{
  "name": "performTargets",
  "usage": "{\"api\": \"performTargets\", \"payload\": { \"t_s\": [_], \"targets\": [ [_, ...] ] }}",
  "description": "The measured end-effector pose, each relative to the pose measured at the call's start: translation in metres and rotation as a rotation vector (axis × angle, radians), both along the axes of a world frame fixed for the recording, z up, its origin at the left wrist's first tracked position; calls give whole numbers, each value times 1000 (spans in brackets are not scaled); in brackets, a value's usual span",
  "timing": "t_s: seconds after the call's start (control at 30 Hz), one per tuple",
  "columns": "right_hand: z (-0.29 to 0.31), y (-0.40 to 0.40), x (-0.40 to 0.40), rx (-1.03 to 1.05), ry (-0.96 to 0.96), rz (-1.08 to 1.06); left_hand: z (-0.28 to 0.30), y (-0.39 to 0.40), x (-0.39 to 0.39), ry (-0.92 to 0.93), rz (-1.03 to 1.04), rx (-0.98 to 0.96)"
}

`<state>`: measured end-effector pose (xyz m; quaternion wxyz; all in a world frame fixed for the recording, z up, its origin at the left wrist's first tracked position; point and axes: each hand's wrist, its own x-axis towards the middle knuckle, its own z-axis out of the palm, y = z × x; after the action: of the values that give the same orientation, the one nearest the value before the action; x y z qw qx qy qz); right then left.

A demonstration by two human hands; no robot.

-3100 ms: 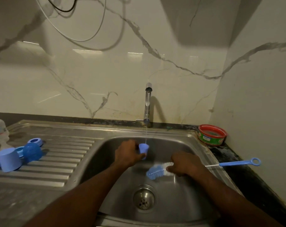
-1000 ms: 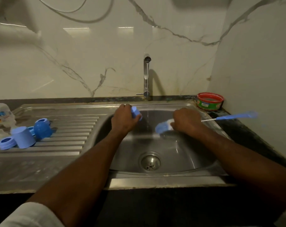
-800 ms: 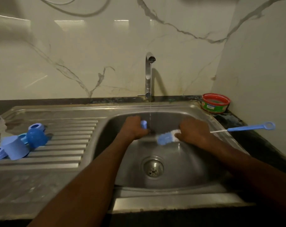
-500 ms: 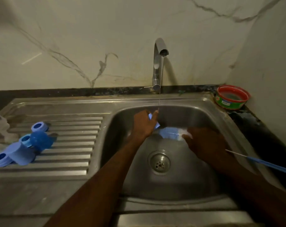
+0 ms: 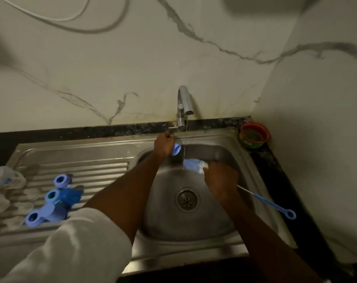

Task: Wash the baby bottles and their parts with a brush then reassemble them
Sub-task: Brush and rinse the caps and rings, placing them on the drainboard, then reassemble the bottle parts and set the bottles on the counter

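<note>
**Washing under way, reassembly not begun**

A small pale-blue plastic bottle part (image 5: pixel 176 150) was gripped in the left hand (image 5: pixel 164 145), just beside the thin stream from the chrome tap (image 5: pixel 184 105). The blue-bristled bottle brush (image 5: pixel 194 165) was clasped near its head by the right hand (image 5: pixel 220 178), over the steel sink (image 5: pixel 255 180). Far to the left of the left hand, separate blue rings and caps (image 5: pixel 51 203) lay on the draining board, judged still unassembled.
</note>
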<state>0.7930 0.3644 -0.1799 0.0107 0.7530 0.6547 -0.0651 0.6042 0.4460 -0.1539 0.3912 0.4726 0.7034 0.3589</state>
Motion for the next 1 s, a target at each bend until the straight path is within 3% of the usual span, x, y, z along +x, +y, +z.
{"api": "performTargets", "payload": {
  "t_s": [0.17,0.37,0.77,0.83,0.93,1.0],
  "targets": [
    [34,-1,-5,-48,5,-16,28,-7,17,-124,23,11],
    [47,-5,2,-91,29,-29,46,-7,29,227,-267,147],
    [100,-37,2,-89,110,-72,73,-72,-15,473,-403,-36],
    [113,-49,-2,-63,134,-102,82,-87,-19,436,-389,66],
    [123,-70,-8,141,148,-135,99,-109,-22,346,-273,362],
    [124,-83,-15,226,146,-131,105,-120,-32,354,-298,357]
  ]
}}
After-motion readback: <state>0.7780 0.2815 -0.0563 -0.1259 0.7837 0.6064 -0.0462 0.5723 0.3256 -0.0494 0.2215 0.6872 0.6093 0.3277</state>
